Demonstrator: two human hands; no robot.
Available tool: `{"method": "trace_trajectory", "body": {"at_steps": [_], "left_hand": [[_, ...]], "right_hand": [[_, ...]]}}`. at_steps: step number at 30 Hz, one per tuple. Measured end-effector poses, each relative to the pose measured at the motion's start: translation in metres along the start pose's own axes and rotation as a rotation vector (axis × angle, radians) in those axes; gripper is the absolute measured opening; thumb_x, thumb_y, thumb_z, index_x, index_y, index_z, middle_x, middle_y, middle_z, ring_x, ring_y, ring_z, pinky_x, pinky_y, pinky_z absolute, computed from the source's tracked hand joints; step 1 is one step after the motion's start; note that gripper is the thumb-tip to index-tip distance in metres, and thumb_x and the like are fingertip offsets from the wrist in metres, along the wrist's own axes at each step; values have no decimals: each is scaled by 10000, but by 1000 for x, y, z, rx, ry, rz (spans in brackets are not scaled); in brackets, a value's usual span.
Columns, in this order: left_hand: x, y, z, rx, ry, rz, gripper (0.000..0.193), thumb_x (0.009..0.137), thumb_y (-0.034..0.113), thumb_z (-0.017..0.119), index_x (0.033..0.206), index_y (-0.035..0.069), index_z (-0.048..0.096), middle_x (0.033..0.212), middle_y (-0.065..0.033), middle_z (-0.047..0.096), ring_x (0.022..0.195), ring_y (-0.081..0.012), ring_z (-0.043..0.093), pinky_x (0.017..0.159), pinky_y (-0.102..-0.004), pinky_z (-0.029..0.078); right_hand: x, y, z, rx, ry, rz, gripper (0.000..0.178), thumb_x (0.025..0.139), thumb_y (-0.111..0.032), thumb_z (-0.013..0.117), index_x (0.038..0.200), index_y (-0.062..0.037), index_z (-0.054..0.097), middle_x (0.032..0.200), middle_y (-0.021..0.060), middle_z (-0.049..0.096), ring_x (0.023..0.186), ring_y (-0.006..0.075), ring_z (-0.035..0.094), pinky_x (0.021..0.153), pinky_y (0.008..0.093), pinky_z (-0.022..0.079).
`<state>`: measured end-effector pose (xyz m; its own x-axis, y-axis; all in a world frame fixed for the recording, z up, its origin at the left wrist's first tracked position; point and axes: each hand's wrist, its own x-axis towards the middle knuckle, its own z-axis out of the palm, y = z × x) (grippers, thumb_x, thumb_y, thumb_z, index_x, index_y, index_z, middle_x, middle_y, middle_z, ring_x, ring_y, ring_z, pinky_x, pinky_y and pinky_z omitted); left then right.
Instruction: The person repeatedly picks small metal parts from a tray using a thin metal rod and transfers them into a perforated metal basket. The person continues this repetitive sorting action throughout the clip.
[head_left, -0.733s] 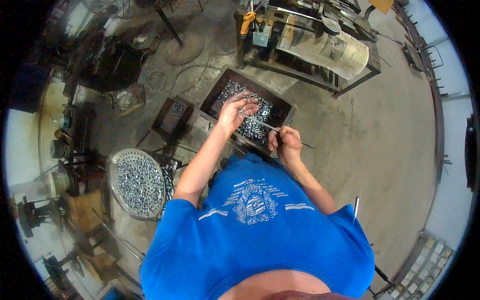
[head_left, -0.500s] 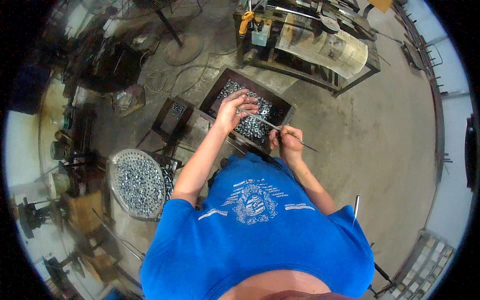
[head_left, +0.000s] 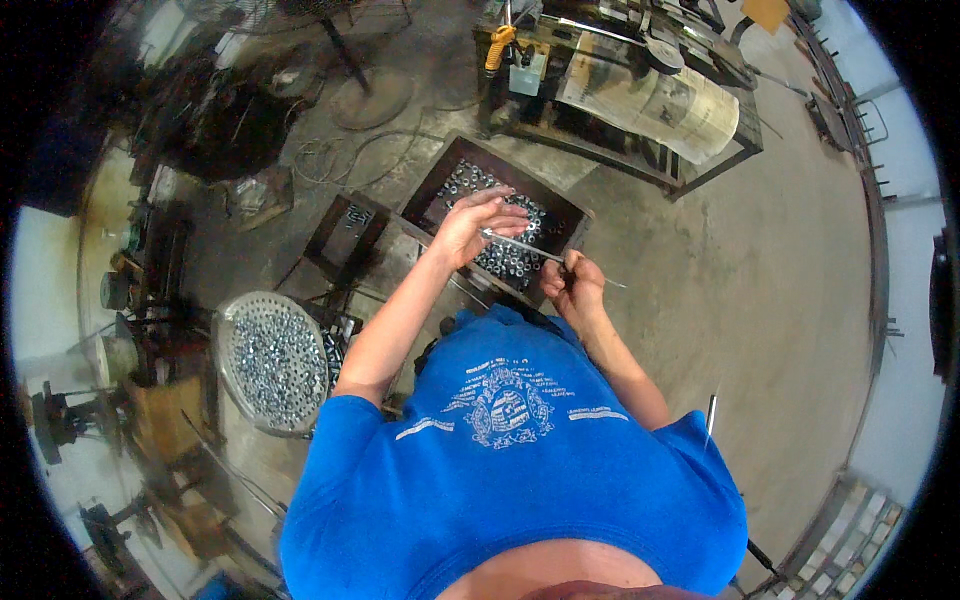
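My right hand point(head_left: 577, 284) is closed around a thin metal rod point(head_left: 528, 246), whose thin end sticks out to the right past the fingers. The rod's other end reaches up and left to my left hand point(head_left: 480, 228). That hand has its fingers stretched out above the nuts, and the rod's end meets it by the palm, partly hidden. Beneath both hands stands a dark metal bin point(head_left: 572, 205) with many loose metal nuts point(head_left: 505, 262) in it. Whether a nut sits on the rod is too small to make out.
A perforated round basket point(head_left: 232, 385) full of nuts stands at left. A smaller dark box point(head_left: 335, 235) with a few pieces adjoins the bin. Ahead is a workbench point(head_left: 700, 172) with newspaper point(head_left: 655, 108) and an orange air gun point(head_left: 497, 48). A fan base point(head_left: 370, 100) stands far left.
My left hand's fingers have straightened and shifted slightly right and down. My right hand has turned a little, and less of the rod shows past it.
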<state>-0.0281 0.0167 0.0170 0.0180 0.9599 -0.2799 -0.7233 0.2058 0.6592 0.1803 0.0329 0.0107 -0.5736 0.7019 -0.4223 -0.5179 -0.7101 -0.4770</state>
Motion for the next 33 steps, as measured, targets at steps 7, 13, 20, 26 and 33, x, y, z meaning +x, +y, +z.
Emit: {"method": "trace_trajectory", "body": {"at_steps": [7,13,20,26,33], "left_hand": [[-21,0,0,74,60,37,382,873,286,482,1124,-2,456,998,-185,561,933,-291,571,806,-399,472],[-25,-16,3,222,129,39,265,819,240,584,900,-12,565,698,-78,582,638,-187,582,638,-320,499],[-25,-40,13,163,119,-168,257,835,225,562,934,-10,591,652,-38,564,606,-149,555,587,-303,477],[-2,-51,-29,20,221,-29,304,851,283,535,965,5,577,630,-17,511,560,-117,507,573,-277,466],[30,-34,-66,1054,348,-19,580,757,305,624,1196,-23,432,808,-159,623,639,-216,619,543,-346,497]], "right_hand": [[5,-2,-7,163,-21,-22,157,753,-162,396,606,-115,367,648,139,473,542,165,369,468,282,319],[-1,-2,9,60,20,-49,141,749,-126,385,611,-102,365,665,146,478,535,164,373,471,291,335],[4,12,12,-86,-83,-78,88,732,-79,396,644,-76,391,627,126,467,516,176,402,474,307,370],[-1,-3,-4,-201,-52,-128,109,758,-112,427,661,-100,380,620,103,417,554,175,376,504,301,332],[-20,4,-37,-330,-25,-155,251,831,-205,446,633,-83,350,617,93,421,547,167,380,491,307,344]]}}
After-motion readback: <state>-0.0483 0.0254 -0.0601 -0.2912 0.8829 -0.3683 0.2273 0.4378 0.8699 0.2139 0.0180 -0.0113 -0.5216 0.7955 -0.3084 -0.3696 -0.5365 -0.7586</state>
